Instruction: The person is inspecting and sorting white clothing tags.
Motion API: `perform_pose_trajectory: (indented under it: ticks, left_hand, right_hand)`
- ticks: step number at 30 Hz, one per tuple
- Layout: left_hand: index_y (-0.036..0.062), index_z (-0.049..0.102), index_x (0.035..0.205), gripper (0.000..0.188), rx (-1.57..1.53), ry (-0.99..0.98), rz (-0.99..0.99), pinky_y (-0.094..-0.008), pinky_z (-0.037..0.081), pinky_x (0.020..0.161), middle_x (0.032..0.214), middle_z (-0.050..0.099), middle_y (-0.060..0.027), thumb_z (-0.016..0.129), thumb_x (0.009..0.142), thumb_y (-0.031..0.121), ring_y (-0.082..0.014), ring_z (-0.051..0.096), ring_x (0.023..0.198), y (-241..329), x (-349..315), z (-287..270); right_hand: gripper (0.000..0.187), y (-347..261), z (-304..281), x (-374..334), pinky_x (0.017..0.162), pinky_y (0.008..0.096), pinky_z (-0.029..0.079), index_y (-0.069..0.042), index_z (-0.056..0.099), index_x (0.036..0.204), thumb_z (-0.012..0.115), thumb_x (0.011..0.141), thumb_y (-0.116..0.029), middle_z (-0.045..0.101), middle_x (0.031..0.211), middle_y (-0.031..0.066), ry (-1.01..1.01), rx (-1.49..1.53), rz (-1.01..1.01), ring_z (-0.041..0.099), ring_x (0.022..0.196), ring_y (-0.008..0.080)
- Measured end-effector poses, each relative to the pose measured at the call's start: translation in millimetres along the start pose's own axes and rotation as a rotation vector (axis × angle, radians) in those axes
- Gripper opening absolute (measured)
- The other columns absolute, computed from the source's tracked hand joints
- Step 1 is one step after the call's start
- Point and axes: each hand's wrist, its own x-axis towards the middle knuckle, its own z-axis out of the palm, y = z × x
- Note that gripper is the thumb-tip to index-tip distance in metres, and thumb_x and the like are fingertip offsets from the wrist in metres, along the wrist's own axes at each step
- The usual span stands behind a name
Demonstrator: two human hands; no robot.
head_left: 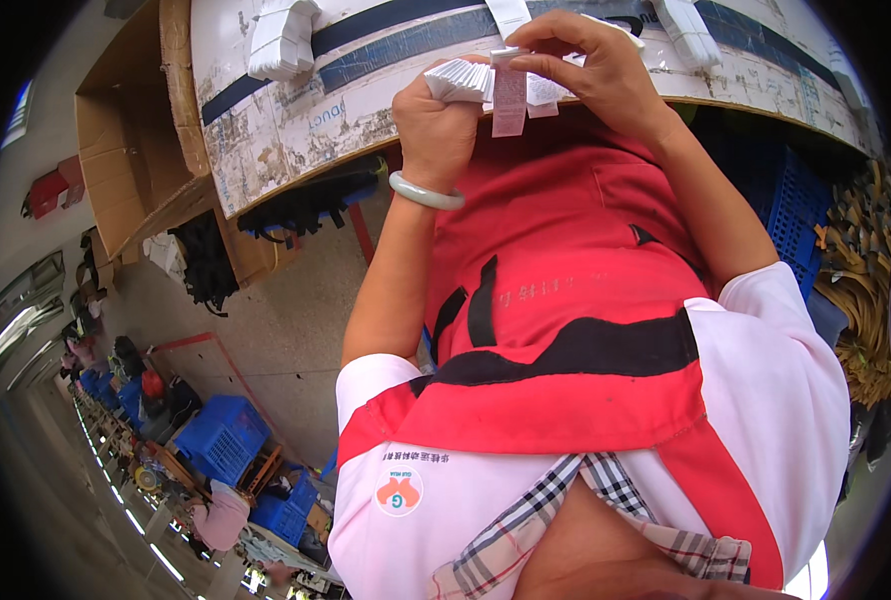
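Left hand (436,128) clamps a fanned stack of white folded labels (460,82); right hand (606,75) pinches a narrow, pale-pink printed strip (510,102)!

Materials and finishes. The folded labels (458,82) appear as white, matt, thin cloth or paper, which cannot be told; the hanging label (510,105) is seen as thin and slightly sheer. The worktable (296,135) is faced in white, scuffed and rough with brown wear, and crossed by smooth dark-blue strips (386,65). At far left, a box (126,155) is formed of matt brown cardboard. A bangle (427,191) is marked by a polished, stone-like gloss. The red apron (566,285) is made of matt woven cloth, softly creased. Smooth blue plastic is shown in the left crate (221,437).
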Motion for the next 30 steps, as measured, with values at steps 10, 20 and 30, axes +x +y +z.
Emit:
perform_pose_trajectory:
  ticks: [10, 20, 30]
  left_hand:
    - [-0.0014, 0.07, 0.105, 0.019, -0.181, -0.047, -0.013, -0.0159, 0.04, 0.05, 0.08, 0.066, -0.001, 0.069, 0.086, 0.001, -0.0029, 0.054, 0.061, -5.9, -3.5, 1.0]
    - [-0.0002, 0.07, 0.1, 0.014, -0.224, -0.068, -0.161, -0.0172, 0.04, 0.048, 0.074, 0.063, -0.0007, 0.067, 0.088, 0.005, -0.0044, 0.054, 0.058, -5.3, -8.0, 0.0]
    - [-0.0019, 0.059, 0.11, 0.041, -0.668, -0.402, -0.488, -0.0235, 0.052, 0.065, 0.085, 0.061, -0.0064, 0.052, 0.099, 0.037, -0.0147, 0.063, 0.075, -8.4, -11.8, 1.2]
  right_hand:
    - [0.015, -7.0, 1.6, -2.6, 0.08, 0.0234, 0.05, -0.001, 0.068, 0.099, 0.067, 0.091, -0.013, 0.065, 0.091, 0.0018, -0.099, 0.127, 0.062, 0.06, 0.086, 0.0082]
    - [0.014, -3.5, 1.7, -7.4, 0.069, 0.0209, 0.045, -0.001, 0.067, 0.094, 0.067, 0.091, -0.015, 0.061, 0.084, -0.0007, -0.093, 0.098, 0.081, 0.055, 0.076, 0.0059]
    - [0.018, -4.0, 15.4, -9.4, 0.069, 0.021, 0.046, -0.003, 0.067, 0.097, 0.065, 0.093, -0.02, 0.062, 0.082, 0.0008, -0.22, 0.431, 0.353, 0.056, 0.079, 0.0059]
